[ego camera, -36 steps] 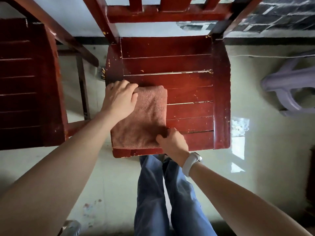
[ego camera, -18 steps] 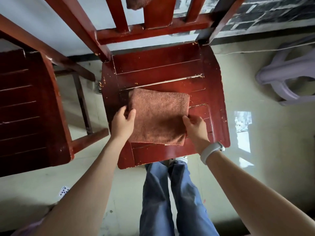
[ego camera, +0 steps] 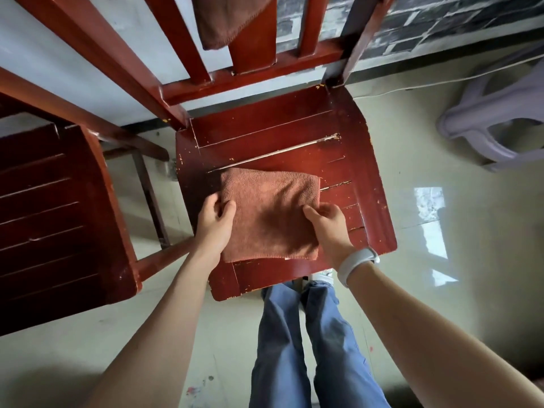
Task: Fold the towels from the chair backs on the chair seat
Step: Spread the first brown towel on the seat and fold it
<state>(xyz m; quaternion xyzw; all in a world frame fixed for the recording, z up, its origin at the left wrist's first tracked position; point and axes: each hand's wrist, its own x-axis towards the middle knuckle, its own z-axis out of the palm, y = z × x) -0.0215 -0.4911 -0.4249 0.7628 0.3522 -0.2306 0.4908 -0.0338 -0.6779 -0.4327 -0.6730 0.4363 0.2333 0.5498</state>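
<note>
Centrally in the frame, a folded towel is being held flat on the slatted seat of a red wooden chair. No containers are seen; the seat is the only thing bearing anything, and the folded towel is all that is lying on it. The towel is being shown as a rust-orange terry rectangle, folded into several layers, with its near edge close to the front of the seat and its far edge just below a long gap between the slats. Its surface is looking soft and slightly rumpled, with a shadow across the middle.

The towel's left edge is being pinched by the left hand, whose fingers are curled round the cloth. The right edge is being gripped by the right hand, its fingers bent over the fabric; a white wristband is being worn on that wrist.

At the upper centre of the frame, a second towel, darker brown, is hanging over the chair back. A second red chair is being cut off at the left edge, and a pale plastic stool is standing at the upper right. Blue trouser legs are visible below the seat.
</note>
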